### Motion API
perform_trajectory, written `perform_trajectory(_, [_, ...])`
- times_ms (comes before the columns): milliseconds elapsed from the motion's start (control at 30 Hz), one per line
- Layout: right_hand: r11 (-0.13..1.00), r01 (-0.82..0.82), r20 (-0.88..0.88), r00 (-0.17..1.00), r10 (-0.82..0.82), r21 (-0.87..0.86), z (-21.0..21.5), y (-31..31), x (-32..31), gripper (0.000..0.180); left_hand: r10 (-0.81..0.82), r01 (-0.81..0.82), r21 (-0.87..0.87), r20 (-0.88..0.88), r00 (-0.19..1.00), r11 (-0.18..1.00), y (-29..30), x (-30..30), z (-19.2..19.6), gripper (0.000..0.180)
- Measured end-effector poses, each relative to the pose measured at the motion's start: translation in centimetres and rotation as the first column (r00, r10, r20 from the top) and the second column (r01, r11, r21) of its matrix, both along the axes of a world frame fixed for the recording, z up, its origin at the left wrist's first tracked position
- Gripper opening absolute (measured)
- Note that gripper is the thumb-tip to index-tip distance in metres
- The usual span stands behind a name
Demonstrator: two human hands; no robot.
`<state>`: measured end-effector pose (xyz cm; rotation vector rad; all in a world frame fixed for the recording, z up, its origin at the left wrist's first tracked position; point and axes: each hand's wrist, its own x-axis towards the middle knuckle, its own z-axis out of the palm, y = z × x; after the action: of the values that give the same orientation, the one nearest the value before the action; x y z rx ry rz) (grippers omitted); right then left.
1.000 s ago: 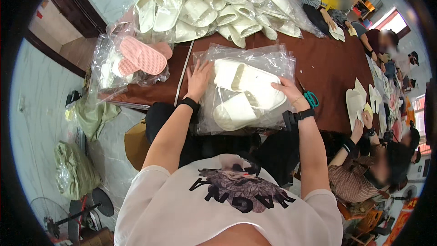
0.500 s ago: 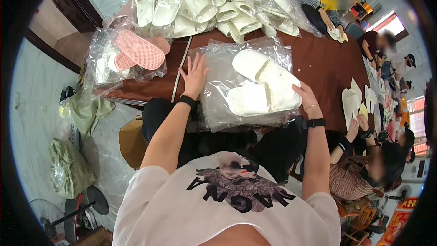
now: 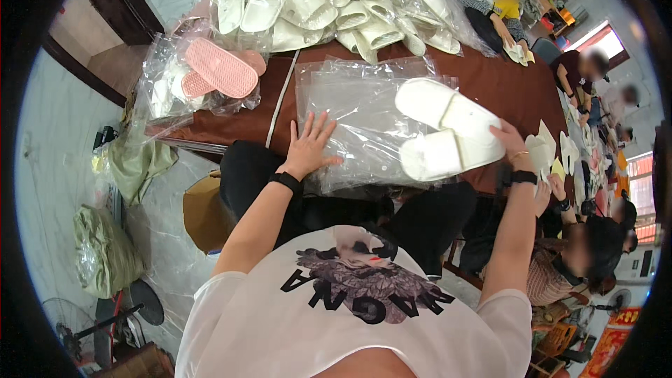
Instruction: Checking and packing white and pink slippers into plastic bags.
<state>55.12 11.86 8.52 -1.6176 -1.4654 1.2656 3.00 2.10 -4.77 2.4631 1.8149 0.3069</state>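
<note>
Basically, left hand (image 3: 308, 148) lay open, flat on clear bags (image 3: 357, 126) mid-frame on the desk (image 3: 504, 84); right hand (image 3: 509, 141) gripped white slippers (image 3: 448, 129) center-right. Best to pin the bag firmly, keeping the pair aligned.

Your left hand (image 3: 310, 145) lies flat, palm down, fingers spread wide, with the forearm reaching straight forward and a black band on the wrist. Your right hand (image 3: 509, 145) is raised, fingers curled in a grip, forearm nearly upright, a dark band at its wrist too.
</note>
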Motion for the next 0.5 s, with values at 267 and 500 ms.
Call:
perform_trajectory(267, [0.859,0.188,0.181,0.935,-0.304,0.476,11.2,-5.0,6.5,0.031,0.049,-0.049,-0.023,0.013,0.999,0.999,-1.0,0.5,0.2,0.104])
perform_trajectory(500, [0.944,0.141,-0.342,0.939,-0.032,0.3,2.3,-6.7,-8.6,0.039,0.063,-0.062,-0.028,0.018,0.998,0.998,-0.5,0.8,0.2,0.112])
